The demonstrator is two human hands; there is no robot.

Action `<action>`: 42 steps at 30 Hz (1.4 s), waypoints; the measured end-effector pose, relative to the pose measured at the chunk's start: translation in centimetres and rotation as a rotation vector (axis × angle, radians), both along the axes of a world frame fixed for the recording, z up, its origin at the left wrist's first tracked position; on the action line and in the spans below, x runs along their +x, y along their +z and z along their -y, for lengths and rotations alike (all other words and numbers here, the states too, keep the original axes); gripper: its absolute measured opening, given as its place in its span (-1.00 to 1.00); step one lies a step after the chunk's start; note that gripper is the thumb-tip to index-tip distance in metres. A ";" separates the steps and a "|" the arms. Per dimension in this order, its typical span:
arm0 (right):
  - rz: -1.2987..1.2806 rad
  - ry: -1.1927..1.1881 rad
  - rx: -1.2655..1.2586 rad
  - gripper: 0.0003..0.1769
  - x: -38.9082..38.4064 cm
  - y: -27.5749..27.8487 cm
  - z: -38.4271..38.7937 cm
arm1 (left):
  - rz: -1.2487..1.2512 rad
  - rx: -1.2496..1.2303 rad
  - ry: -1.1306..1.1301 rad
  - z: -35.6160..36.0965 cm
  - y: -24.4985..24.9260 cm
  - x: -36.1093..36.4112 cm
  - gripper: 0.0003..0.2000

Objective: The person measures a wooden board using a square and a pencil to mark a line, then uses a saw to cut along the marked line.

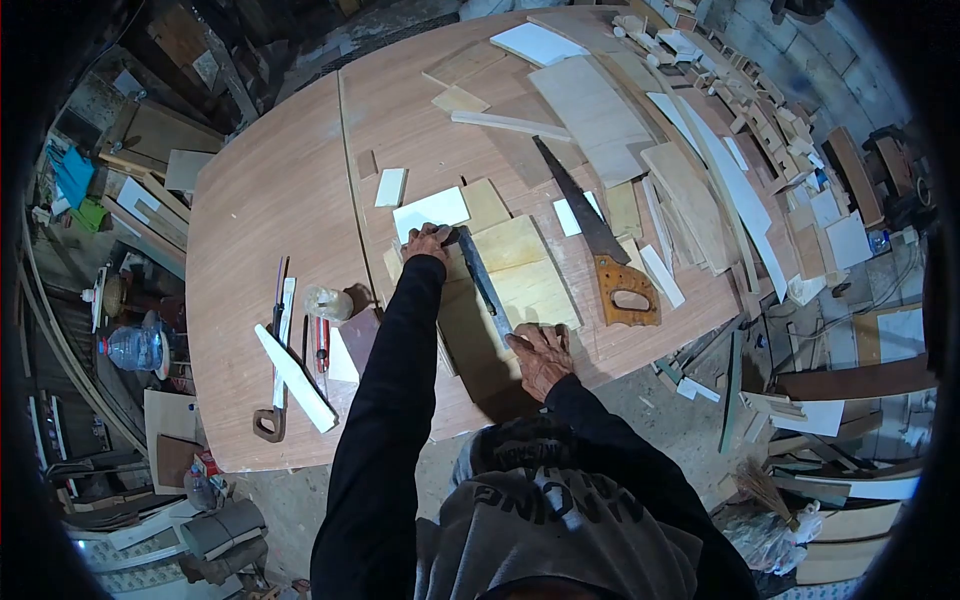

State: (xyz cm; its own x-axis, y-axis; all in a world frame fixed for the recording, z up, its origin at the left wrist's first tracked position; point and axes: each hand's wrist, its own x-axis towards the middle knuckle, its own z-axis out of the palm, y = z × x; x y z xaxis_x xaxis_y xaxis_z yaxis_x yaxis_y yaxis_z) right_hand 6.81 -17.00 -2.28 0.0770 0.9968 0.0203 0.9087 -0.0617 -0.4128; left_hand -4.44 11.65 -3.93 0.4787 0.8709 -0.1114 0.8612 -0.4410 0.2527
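A dark metal square [480,272] lies across a pale wooden board [525,262] on the worktable [250,200]. My left hand [427,243] is at the upper end of the square, fingers bent over it beside a white piece [432,212]. At the lower end, my right hand [543,360] lies with fingers spread, its fingertips against the square and the board. To the right rests a handsaw [600,235] with a wooden handle.
Left of my arm are a glass jar [328,302], a red-handled tool [322,345], a white strip [295,378] and a second saw [269,424]. Thin boards [595,115] and offcuts cover the table's right side. Scrap wood lies on the floor at the right.
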 end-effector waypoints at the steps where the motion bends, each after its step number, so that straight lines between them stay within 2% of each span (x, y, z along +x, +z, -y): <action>1: -0.001 0.002 -0.003 -0.58 0.0 0.0 0.0 | -0.001 -0.003 0.002 -0.1 -0.4 -0.1 -0.52; 7: -0.011 0.010 -0.018 -0.57 0.0 0.4 -0.1 | -0.012 0.013 -0.076 -0.3 -2.1 -0.6 -0.31; 9: -0.011 0.012 -0.020 -0.53 0.0 0.4 0.0 | -0.037 -0.015 -0.170 -1.2 -3.9 -1.1 -0.13; 10: -0.013 0.015 -0.021 -0.53 0.0 0.4 0.0 | -0.039 -0.017 -0.168 -1.2 -3.6 -1.2 -0.13; 12: -0.031 0.028 -0.091 -0.42 0.1 0.3 -0.1 | 0.012 -0.084 -0.172 -1.3 -2.9 -1.4 0.00; 13: -0.031 0.029 -0.091 -0.42 0.1 0.6 -0.2 | 0.012 -0.084 -0.170 -1.1 -2.0 -1.6 0.00; 15: -0.060 0.031 -0.154 -0.34 0.2 1.5 -0.3 | 0.049 -0.235 -0.143 -0.9 -0.2 -1.9 -0.03; 18: -0.027 0.031 -0.127 -0.24 0.1 0.3 -0.3 | 0.095 -0.209 -0.127 -1.4 -2.3 -2.3 0.03; 19: -0.027 0.033 -0.126 -0.24 0.1 0.4 -0.3 | 0.095 -0.209 -0.125 -1.4 -2.6 -2.4 0.03; 21: -0.047 0.009 -0.018 -0.45 0.0 0.8 -0.2 | 0.000 -0.125 -0.242 -1.3 -3.2 -2.1 0.09; 24: -0.022 -0.002 0.013 -0.49 -0.1 0.3 -0.2 | 0.008 -0.164 -0.151 0.9 -0.3 -1.1 0.14; 28: -0.044 -0.012 0.024 -0.51 -0.1 0.4 -0.5 | -0.083 -0.145 -0.123 1.9 0.3 -0.8 0.18; 30: -0.058 -0.022 0.032 -0.53 0.0 0.0 -0.5 | -0.153 -0.209 -0.177 1.7 0.4 -1.0 0.26; 32: -0.058 -0.018 0.024 -0.53 0.0 0.3 -0.6 | -0.109 -0.179 -0.215 1.7 -0.1 -1.5 0.31; 42: -0.059 -0.040 0.045 -0.54 0.0 -0.3 -0.8 | -0.115 -0.205 -0.098 3.6 0.9 -0.3 0.36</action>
State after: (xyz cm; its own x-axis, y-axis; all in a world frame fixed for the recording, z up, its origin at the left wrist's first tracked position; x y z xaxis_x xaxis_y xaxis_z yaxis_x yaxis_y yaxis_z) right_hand 6.83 -16.23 -2.59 0.1187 0.9912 0.0589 0.8800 -0.0776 -0.4686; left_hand -4.78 8.09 -3.02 0.5339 0.7744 -0.3396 0.8450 -0.4734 0.2488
